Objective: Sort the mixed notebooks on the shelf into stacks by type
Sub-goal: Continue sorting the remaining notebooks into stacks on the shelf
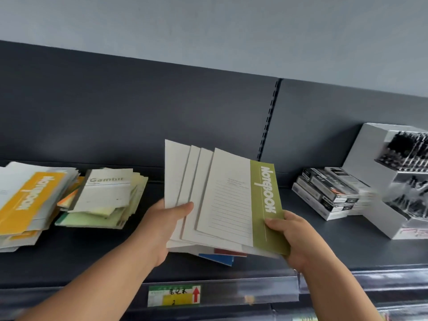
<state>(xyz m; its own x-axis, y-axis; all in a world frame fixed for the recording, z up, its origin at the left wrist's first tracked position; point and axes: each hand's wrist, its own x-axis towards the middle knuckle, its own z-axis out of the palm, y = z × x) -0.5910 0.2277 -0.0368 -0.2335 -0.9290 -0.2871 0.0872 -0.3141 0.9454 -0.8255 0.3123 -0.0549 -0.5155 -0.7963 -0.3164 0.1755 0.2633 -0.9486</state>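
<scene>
Left hand: the left hand [162, 224] grips the left edge of a fanned bundle of notebooks [203, 200], thumb lying across the top cover, fingers curled underneath out of sight.
Right hand: the right hand [295, 237] pinches the lower right corner of the green-spined notebook [266, 205], thumb on the green band, fingers wrapped below.
Held bundle: several pale covers fan out above the shelf, tilted up toward the back panel; the top one has ruled lines and a green strip printed "Notebook". A blue notebook [218, 258] and a red edge peek out beneath the fan.
Middle pile: a loose heap of pale green and cream notebooks [104, 200] lies on the shelf left of the hands, a cover marked "Gambir" on top.
Left pile: a stack topped by a yellow-banded notebook [30, 200] sits at the far left, just beside the middle heap.
Shelf: a dark grey shelf [324, 249] with a clear price rail holding a green and yellow price label [174, 295].
Right side: black-and-white boxes [328, 193] stacked flat, next to a white pen display stand [393, 181].
</scene>
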